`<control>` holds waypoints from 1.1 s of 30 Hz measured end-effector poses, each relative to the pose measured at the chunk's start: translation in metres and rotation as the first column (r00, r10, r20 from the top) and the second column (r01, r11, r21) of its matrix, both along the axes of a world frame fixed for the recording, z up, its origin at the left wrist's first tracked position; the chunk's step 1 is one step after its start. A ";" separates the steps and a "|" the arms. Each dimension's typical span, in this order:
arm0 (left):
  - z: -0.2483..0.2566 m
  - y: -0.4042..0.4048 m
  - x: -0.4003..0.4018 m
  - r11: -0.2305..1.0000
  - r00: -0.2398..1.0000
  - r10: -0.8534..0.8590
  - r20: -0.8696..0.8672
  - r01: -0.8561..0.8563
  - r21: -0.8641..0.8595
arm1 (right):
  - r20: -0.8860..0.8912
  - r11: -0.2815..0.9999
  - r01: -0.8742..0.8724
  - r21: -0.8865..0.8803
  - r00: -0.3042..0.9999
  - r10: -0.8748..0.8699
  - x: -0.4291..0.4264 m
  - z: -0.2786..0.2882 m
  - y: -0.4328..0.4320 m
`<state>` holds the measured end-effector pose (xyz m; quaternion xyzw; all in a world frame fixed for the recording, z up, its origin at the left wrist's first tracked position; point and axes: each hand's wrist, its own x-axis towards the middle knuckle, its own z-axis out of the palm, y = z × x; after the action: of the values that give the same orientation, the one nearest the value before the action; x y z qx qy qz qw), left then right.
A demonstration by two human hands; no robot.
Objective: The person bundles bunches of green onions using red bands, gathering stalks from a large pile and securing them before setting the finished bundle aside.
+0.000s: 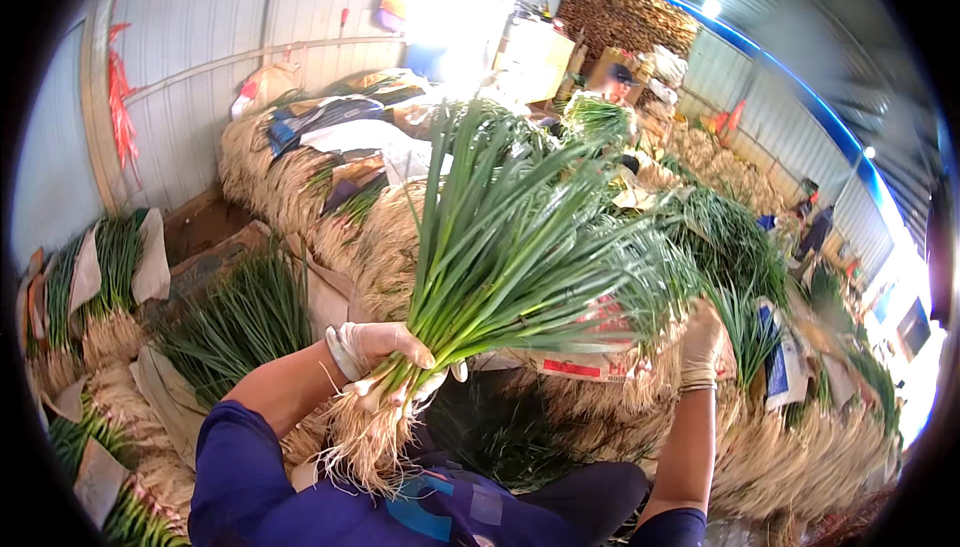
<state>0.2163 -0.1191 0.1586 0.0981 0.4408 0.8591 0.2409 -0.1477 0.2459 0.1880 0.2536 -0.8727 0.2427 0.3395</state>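
Observation:
Gloved, my left hand (394,356) is closed around the base of a large bunch of long green allium plants (495,269), just above the pale bulbs. A beard of tan roots (371,434) hangs below the fist, and the leaves fan up and to the right. At the right, my right hand (703,344), gloved too, is beside the leaf tips and above a heap of rooted plants (630,389); its fingers are partly hidden, so whether it grips anything is unclear. A printed sack (577,365) lies on that heap, between the hands.
Stacked plants with roots outward (300,194) rise ahead, topped with sacks and paper. More bundles stand at the left (247,314) and right (817,442). A person in a dark cap (619,82) is farther back, near a cardboard box (532,59). Metal wall panels (187,29) edge the space.

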 end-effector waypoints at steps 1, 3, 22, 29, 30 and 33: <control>-0.006 -0.004 0.004 1.000 0.999 0.030 -0.022 -0.030 -0.007 | 0.233 0.995 0.097 0.038 0.967 -0.103 -0.011 -0.002 0.001; -0.016 -0.013 0.014 0.997 0.996 0.075 -0.051 -0.076 -0.011 | 0.183 0.996 -0.081 -0.024 0.979 0.084 -0.019 -0.016 0.012; -0.018 -0.131 0.065 0.428 0.369 0.899 -0.237 -0.854 0.295 | 0.658 0.631 -0.188 -0.753 -0.189 0.729 0.151 -0.117 -0.176; -0.113 -0.218 0.223 0.314 0.291 0.925 -0.243 -0.947 0.061 | 0.963 0.843 -0.527 -0.104 0.158 0.218 0.145 -0.164 -0.160; -0.133 -0.217 0.241 0.331 0.326 0.916 -0.234 -0.943 -0.022 | 0.972 0.805 -0.590 -0.058 0.151 0.180 0.135 -0.181 -0.152; -0.228 -0.200 0.268 0.151 0.153 0.988 -0.035 -0.986 -0.074 | 0.998 0.839 -0.541 -0.054 -0.014 0.056 0.157 -0.211 -0.154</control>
<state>0.4839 -0.3190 -0.0692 -0.2312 0.4292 0.7920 -0.3675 0.0098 0.0921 -0.0234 0.2605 -0.8100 0.2548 -0.4594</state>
